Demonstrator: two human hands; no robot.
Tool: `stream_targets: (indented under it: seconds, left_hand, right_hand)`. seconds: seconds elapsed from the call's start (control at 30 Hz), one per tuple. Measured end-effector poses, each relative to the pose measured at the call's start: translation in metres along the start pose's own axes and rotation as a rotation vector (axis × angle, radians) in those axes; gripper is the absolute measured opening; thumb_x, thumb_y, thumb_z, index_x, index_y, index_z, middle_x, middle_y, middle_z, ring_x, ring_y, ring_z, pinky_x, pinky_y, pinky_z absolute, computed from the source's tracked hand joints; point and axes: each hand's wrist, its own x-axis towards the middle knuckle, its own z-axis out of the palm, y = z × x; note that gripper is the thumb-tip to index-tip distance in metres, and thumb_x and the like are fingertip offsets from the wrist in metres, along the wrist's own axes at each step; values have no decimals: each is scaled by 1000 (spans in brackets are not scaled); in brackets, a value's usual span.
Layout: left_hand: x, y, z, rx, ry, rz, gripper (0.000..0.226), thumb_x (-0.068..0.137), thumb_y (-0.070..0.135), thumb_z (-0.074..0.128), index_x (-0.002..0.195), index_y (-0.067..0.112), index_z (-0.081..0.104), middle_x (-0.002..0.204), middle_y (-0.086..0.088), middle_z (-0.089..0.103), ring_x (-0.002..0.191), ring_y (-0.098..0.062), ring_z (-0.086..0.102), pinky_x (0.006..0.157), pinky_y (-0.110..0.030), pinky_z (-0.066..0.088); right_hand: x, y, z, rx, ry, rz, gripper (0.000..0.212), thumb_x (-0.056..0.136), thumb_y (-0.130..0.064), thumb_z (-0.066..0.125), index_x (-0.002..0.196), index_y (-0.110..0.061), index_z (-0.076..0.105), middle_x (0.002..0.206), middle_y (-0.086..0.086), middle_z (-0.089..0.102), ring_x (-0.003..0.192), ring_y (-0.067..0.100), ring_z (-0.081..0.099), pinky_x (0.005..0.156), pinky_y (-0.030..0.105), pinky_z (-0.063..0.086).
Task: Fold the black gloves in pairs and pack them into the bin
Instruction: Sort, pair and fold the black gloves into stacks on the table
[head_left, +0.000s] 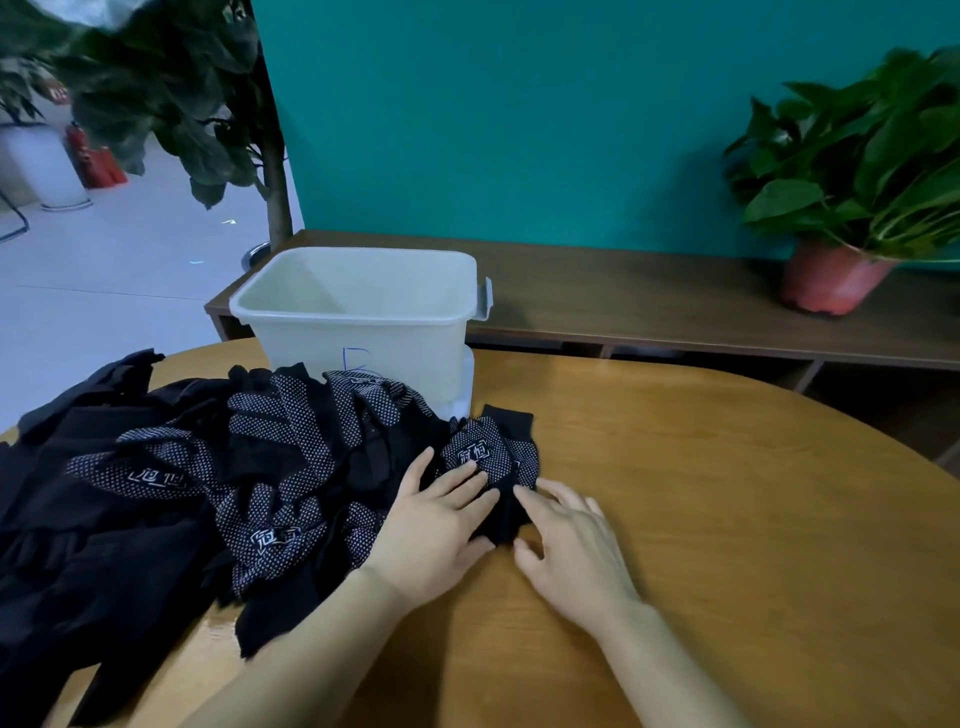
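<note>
One pair of gloves (488, 452) lay on the table (727, 493) just in front of the bin (353, 313); left hand (441, 525) pressed it flat, fingers spread, right hand (571, 540) open, touching its near edge. Its edges wanted squaring before creasing, I reckoned.

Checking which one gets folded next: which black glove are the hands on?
The dotted glove by the bin, at the right edge of the heaped gloves. The left hand and right hand both touch it; the heap lies untouched.
</note>
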Motion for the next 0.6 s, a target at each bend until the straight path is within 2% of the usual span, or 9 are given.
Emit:
stream_targets:
  seconds: [0.1,0.27,0.33,0.4,0.47,0.5,0.57,0.6]
  left_hand:
    - [1,6,-5,-63,76,-44,42,88,38,43,111,24,76,118,4,72,119,-15,64,109,-53,22]
    - [4,3,-38,-275,151,-80,39,96,34,43,122,24,70,128,7,67,127,-10,57,114,-48,16]
    - [5,2,-62,-347,136,-83,40,98,37,41,125,25,67,127,10,67,126,-5,56,116,-44,15]
    - [7,3,-89,-426,99,-106,42,99,43,36,124,27,66,113,12,72,115,-2,60,118,-37,16]
    - [7,5,-115,-579,14,-182,48,98,52,32,116,25,67,88,6,73,94,-9,65,117,-36,27]
    - [8,7,-129,-693,-24,-234,50,97,55,34,106,20,68,80,-2,70,85,-17,65,109,-42,40]
    - [10,13,-157,-965,-15,-313,50,96,52,46,95,6,65,83,-15,68,83,-32,64,86,-51,53]
    - [11,18,-169,-1095,-17,-337,41,98,42,52,97,3,67,88,-15,71,87,-33,68,84,-50,56]
  right_hand:
    - [-4,-3,0,21,34,27,56,99,-38,51,151,-25,34,150,-10,46,148,6,15,118,33,14]
    - [-13,-8,-17,109,126,60,65,96,-40,58,153,-29,28,153,-10,41,148,7,12,117,38,19]
    - [-16,-9,-30,156,194,42,61,95,-40,61,150,-31,37,153,-12,40,146,6,17,116,37,23]
    - [-21,-12,-47,238,275,21,44,92,-34,66,135,-33,59,145,-11,51,141,8,28,112,37,29]
    - [-28,-17,-67,360,316,42,24,90,-28,70,114,-32,73,127,-10,61,129,11,43,105,36,36]
    - [-33,-21,-77,437,313,62,18,89,-27,71,107,-31,76,116,-11,61,120,12,49,101,34,40]
    - [-43,-28,-99,583,288,64,9,89,-24,71,95,-27,77,99,-12,62,101,12,59,90,33,47]
    - [-50,-32,-110,674,258,44,8,90,-21,70,87,-25,76,89,-10,65,90,11,62,82,33,49]
